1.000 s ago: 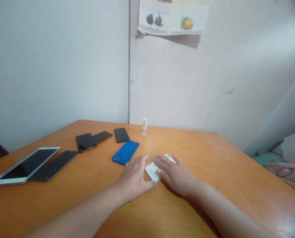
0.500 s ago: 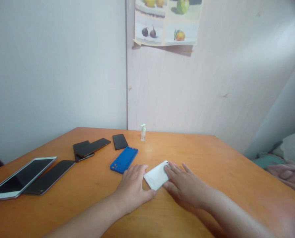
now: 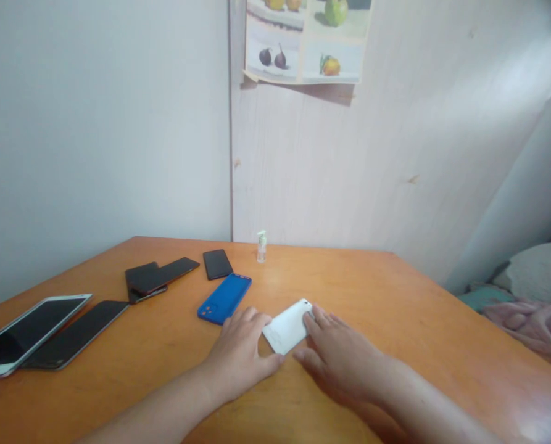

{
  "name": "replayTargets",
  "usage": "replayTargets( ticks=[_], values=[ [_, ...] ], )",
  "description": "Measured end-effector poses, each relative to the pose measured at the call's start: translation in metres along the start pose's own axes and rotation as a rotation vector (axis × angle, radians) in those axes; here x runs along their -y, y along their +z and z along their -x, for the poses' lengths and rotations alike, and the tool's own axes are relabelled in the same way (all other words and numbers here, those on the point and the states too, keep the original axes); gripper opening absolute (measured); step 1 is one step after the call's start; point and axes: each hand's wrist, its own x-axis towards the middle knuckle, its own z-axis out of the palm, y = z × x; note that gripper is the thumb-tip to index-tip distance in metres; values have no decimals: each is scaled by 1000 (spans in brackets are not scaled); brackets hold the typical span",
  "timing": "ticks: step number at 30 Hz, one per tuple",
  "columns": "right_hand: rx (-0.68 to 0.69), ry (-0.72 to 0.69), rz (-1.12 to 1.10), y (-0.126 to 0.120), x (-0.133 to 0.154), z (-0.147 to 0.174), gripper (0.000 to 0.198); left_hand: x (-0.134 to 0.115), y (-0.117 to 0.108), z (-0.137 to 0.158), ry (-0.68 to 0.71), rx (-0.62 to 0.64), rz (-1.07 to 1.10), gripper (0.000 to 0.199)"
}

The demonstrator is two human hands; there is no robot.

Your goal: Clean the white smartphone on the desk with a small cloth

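Observation:
A white phone (image 3: 284, 327) lies back side up on the wooden table, tilted toward the upper right, with a small camera lens at its far corner. My left hand (image 3: 240, 345) grips its left end, thumb at the near corner and fingers at the far one. Over the right edge of the phone rest the stretched fingers of my right hand (image 3: 337, 345); its thumb is spread away, just off the near edge. A blue phone case (image 3: 225, 299) lies just beyond my left hand.
Left on the table (image 3: 164, 394) lie a white tablet-like device (image 3: 29, 330), a long dark phone (image 3: 78, 336), two overlapping dark phones (image 3: 166, 275) and another dark phone (image 3: 218, 264). A small pump bottle (image 3: 261, 248) stands at the back. Crumpled cloth (image 3: 529, 324) is at the right.
The whole view has shifted slightly, so things appear a little further left. My right thumb has moved away from the phone's near edge. The phone stays between my hands.

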Motion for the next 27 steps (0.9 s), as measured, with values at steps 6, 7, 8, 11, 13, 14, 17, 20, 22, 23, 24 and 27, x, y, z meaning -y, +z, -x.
replayTargets(
  ticks=[6,7,8,11,13,14,17,20,22,23,24,27],
  values=[
    [55,-224,-44,-2,14,11,64,-2,-3,0,-22,17,-6,38],
    [41,-176,-24,-3,10,9,63,-2,-3,0,-20,18,-8,39],
    [28,-113,5,-4,7,6,62,-2,-3,0,-17,16,-10,39],
    [8,-6,63,-3,3,2,65,-2,-2,-1,-9,10,-10,40],
    [14,-87,33,-2,8,5,65,-1,-2,0,-7,12,-7,41],
    [20,-158,6,-2,11,8,64,-1,-2,0,-5,13,-6,41],
    [40,-287,-52,-2,13,11,56,0,-3,0,1,16,-8,40],
    [1,-150,-1,-2,1,2,52,0,-2,-1,5,20,-21,40],
    [-35,-40,57,0,-6,-4,54,0,-1,-1,6,15,-28,39],
    [-50,-20,73,0,-7,-5,54,0,0,-1,6,11,-30,39],
    [-60,-30,72,1,-5,-5,54,0,0,-1,6,8,-30,39],
    [-48,-209,-13,2,5,1,50,0,0,-1,4,5,-17,40]
  ],
)
